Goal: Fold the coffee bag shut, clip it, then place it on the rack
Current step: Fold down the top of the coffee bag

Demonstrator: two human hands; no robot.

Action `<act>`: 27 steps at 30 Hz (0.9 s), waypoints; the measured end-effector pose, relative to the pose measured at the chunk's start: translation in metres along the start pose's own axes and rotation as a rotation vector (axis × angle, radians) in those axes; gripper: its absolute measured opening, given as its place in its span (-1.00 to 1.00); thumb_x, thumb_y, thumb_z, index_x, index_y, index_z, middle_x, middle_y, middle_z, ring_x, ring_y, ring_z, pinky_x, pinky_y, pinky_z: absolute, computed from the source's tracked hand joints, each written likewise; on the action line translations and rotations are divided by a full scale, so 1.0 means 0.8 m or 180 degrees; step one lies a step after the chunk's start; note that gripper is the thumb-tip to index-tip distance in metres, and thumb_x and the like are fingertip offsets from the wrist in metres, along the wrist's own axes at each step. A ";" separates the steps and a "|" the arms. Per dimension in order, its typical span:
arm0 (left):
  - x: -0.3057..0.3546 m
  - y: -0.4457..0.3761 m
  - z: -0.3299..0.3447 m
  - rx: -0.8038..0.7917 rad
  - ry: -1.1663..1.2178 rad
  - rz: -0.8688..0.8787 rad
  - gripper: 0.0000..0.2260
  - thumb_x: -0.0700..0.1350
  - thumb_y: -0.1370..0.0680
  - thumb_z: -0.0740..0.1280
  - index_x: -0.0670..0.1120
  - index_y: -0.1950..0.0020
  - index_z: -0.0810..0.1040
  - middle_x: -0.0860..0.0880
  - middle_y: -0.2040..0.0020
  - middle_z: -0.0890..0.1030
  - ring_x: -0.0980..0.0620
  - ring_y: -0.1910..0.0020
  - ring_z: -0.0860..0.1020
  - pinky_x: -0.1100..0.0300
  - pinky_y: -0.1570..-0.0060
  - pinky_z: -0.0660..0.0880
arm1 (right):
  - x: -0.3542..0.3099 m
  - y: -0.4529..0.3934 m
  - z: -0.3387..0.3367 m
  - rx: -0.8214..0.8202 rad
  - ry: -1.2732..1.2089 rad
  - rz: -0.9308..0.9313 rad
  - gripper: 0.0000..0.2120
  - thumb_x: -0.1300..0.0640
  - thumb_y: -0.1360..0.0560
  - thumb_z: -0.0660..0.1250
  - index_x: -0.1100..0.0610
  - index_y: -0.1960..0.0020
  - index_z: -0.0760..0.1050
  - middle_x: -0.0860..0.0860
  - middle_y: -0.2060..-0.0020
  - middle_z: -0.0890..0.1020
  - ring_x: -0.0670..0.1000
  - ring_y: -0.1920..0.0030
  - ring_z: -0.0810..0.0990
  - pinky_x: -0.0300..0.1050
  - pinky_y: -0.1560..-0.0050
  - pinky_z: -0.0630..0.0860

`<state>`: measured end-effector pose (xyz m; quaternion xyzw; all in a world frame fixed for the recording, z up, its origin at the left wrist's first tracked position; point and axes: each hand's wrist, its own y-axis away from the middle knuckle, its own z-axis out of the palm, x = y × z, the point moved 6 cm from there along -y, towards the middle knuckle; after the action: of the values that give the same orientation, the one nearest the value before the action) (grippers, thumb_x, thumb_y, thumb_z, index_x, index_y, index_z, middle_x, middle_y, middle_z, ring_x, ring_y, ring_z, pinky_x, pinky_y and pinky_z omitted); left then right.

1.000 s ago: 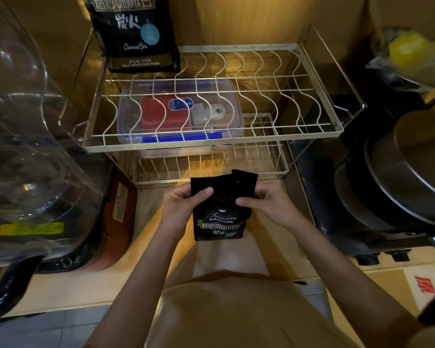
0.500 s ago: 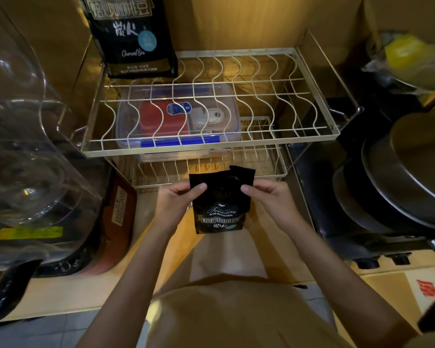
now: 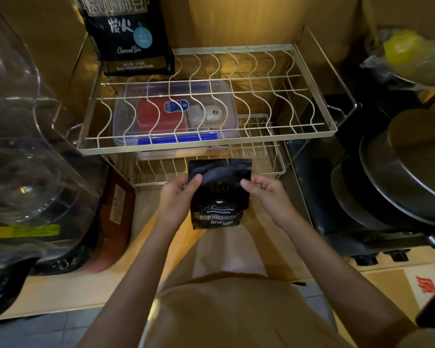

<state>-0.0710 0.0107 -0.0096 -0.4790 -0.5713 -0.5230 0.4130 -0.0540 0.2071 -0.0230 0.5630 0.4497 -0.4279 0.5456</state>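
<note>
Small black foil coffee bag [image 3: 217, 197] held upright in the air, in front of the lower shelf of the two-tier cream wire rack [image 3: 206, 144]. Left hand [image 3: 177, 197] pinches the bag's upper left edge, thumb on the front. Right hand [image 3: 266, 193] pinches its upper right edge. Bag top open, unfolded. Larger black coffee bag [image 3: 128, 33] stands at the top shelf's back left corner. Clear plastic box with blue clasps [image 3: 176, 116] sits on the lower shelf

Coffee bag [image 3: 217, 194] top now flatter and unfolded, thumbs shifted out to its upper edges
</note>
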 end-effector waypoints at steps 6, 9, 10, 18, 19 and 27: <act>-0.011 -0.004 -0.003 0.0249 -0.0286 -0.0131 -0.83 -0.09 -0.51 0.28 -0.10 0.26 0.53 -0.12 0.32 0.61 0.06 0.29 0.61 0.11 0.28 0.53 | 0.004 0.000 0.011 0.0195 0.0035 -0.0130 -0.84 0.26 -0.50 0.25 0.37 0.11 0.53 -0.09 0.38 0.67 -0.17 0.29 0.63 -0.35 0.26 0.54; -0.013 -0.005 -0.009 0.0445 -0.0268 -0.0198 -0.78 -0.09 -0.49 0.30 -0.24 0.19 0.55 -0.30 0.18 0.64 -0.22 0.16 0.61 -0.09 0.13 0.55 | 0.005 0.001 0.015 0.0193 -0.0004 -0.0149 -0.85 0.26 -0.50 0.25 0.34 0.16 0.52 -0.12 0.40 0.68 -0.15 0.29 0.64 -0.31 0.25 0.56; -0.012 -0.005 -0.010 0.0482 -0.0238 -0.0180 -0.77 -0.09 -0.49 0.31 -0.27 0.18 0.55 -0.32 0.20 0.63 -0.22 0.18 0.61 -0.09 0.14 0.54 | 0.003 0.002 0.015 0.0193 -0.0046 -0.0174 -0.85 0.26 -0.50 0.25 0.32 0.18 0.52 -0.10 0.40 0.68 -0.13 0.29 0.63 -0.31 0.25 0.56; -0.032 0.015 -0.002 -0.0433 0.0083 -0.0254 -0.86 -0.24 -0.40 0.39 -0.01 0.13 0.57 0.04 0.19 0.63 0.23 0.25 0.62 0.43 0.28 0.53 | 0.021 0.014 0.011 -0.0175 -0.0151 0.0026 -0.86 0.29 -0.45 0.31 0.17 0.01 0.55 -0.14 0.23 0.70 -0.21 0.14 0.63 -0.41 0.16 0.51; -0.037 0.018 0.000 -0.0567 -0.0004 -0.0328 -0.80 -0.26 -0.36 0.43 0.00 0.10 0.57 0.08 0.17 0.64 0.24 0.22 0.62 0.42 0.26 0.54 | 0.025 0.015 0.007 -0.0281 -0.0098 0.0076 -0.78 0.29 -0.41 0.35 0.11 -0.04 0.54 -0.13 0.13 0.68 -0.21 0.05 0.62 -0.39 0.09 0.52; -0.018 0.018 0.003 -0.0319 0.0015 -0.0062 -0.89 -0.26 -0.37 0.42 -0.05 0.21 0.62 0.19 0.42 0.67 0.20 0.35 0.63 0.40 0.37 0.53 | 0.017 0.022 0.005 -0.0170 -0.0145 -0.0015 -0.86 0.39 -0.42 0.29 0.32 0.05 0.58 -0.16 0.32 0.70 -0.20 0.19 0.63 -0.38 0.15 0.52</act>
<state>-0.0539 0.0115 -0.0207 -0.4923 -0.5481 -0.5561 0.3848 -0.0337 0.2034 -0.0323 0.5373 0.4496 -0.4298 0.5696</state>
